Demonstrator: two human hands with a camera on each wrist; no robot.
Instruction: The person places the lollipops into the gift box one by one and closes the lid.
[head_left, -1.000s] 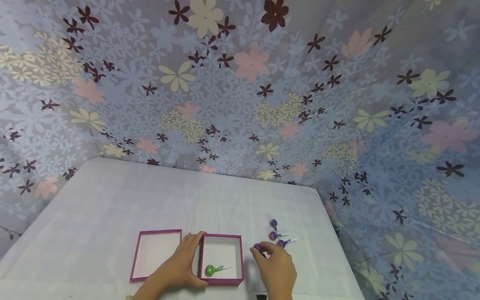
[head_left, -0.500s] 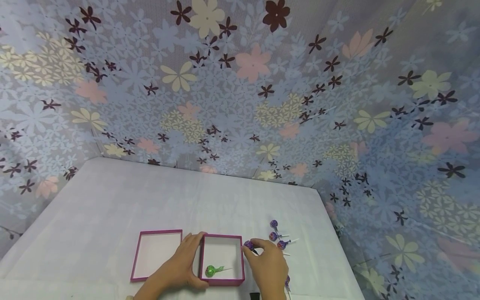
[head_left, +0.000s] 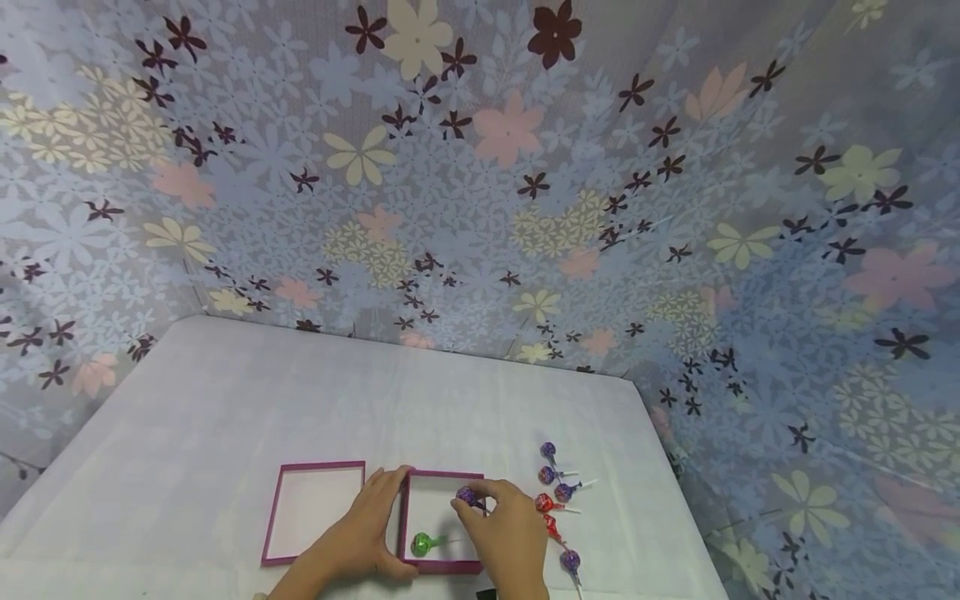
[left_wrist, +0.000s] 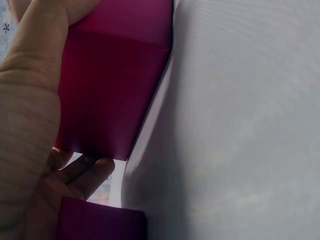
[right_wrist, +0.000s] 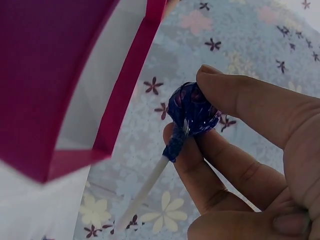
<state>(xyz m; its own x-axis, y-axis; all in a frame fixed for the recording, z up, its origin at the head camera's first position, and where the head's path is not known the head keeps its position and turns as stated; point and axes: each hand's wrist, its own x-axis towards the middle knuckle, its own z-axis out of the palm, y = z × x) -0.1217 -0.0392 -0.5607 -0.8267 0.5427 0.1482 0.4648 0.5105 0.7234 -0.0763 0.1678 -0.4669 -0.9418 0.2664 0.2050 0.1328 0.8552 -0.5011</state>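
Note:
My right hand (head_left: 504, 529) pinches a purple-wrapped lollipop (right_wrist: 192, 112) by its candy head, over the right part of a magenta box (head_left: 442, 567). Its white stick points away from the thumb in the right wrist view. A green lollipop (head_left: 422, 544) lies in the box's near left corner. My left hand (head_left: 363, 529) grips the box's left side, with the thumb at the near corner and fingers at the far corner. In the left wrist view the thumb and fingers span the magenta wall (left_wrist: 107, 95). The right hand hides part of the box's right side.
Left of the left hand lies a shallow magenta-edged lid (head_left: 307, 510), white inside. Several lollipops lie right of the box: purple ones (head_left: 548, 450) and red ones (head_left: 544, 502). The white tabletop (head_left: 360, 392) meets a flowered curtain (head_left: 465, 208) at the back.
My right hand has carried the purple lollipop leftward from beside the box to above it, uncovering red lollipops on the table. My left hand stays on the box.

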